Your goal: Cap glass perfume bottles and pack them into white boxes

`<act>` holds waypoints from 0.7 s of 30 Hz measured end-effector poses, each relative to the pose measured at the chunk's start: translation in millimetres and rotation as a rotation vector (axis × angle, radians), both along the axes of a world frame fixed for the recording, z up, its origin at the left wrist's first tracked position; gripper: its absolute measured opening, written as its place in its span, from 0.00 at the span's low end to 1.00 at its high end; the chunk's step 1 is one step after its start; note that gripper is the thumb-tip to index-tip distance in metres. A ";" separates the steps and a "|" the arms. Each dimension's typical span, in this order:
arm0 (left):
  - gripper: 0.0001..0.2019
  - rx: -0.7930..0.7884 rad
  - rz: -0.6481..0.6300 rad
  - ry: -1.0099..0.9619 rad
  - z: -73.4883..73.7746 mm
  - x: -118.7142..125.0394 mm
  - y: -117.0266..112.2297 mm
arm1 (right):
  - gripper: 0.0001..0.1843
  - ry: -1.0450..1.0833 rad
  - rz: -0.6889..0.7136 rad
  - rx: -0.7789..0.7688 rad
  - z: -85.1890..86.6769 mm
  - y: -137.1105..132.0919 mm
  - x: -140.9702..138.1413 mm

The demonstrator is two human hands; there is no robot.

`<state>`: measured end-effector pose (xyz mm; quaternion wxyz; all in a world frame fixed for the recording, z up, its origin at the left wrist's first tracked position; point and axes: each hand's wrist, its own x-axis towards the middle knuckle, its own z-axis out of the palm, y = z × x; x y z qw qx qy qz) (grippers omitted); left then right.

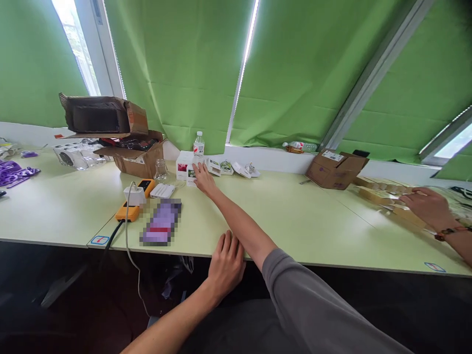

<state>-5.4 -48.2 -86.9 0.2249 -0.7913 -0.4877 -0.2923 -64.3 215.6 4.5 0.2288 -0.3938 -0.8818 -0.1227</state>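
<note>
My right hand (205, 181) is stretched far across the table, its fingers slightly apart at the top and right side of a small white box (191, 177) with a green plant picture. Whether it grips the box is hard to see. A larger white box (182, 166) with a pink picture stands just left of it. Behind the fingers rises a clear plastic bottle (199, 144) with a white cap. To the right lie an opened white carton (214, 167) and a white pack with a green picture (226, 167). My left hand (227, 260) rests on the table's front edge, fingers extended, holding nothing.
A phone (161, 222), an orange power strip (134, 204) with a white charger (135, 195), a glass jar (161, 170) and cardboard boxes (138, 160) are on the left. At right, another person's hand (427, 206) is near yellowish trays (383, 194), beside a brown carton (335, 169).
</note>
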 end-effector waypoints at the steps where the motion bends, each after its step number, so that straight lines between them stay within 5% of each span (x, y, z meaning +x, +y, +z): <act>1: 0.22 0.005 -0.001 0.001 -0.5 -0.1 0.4 | 0.40 0.006 0.002 -0.004 -0.9 0.7 -3.1; 14: 0.18 0.029 -0.005 0.034 -1.3 -0.9 0.1 | 0.43 0.126 -0.020 -0.083 -9.4 12.6 -41.0; 21: 0.22 -0.062 0.008 0.024 3.8 -2.5 -2.1 | 0.37 0.166 0.083 0.112 -10.8 10.1 -9.9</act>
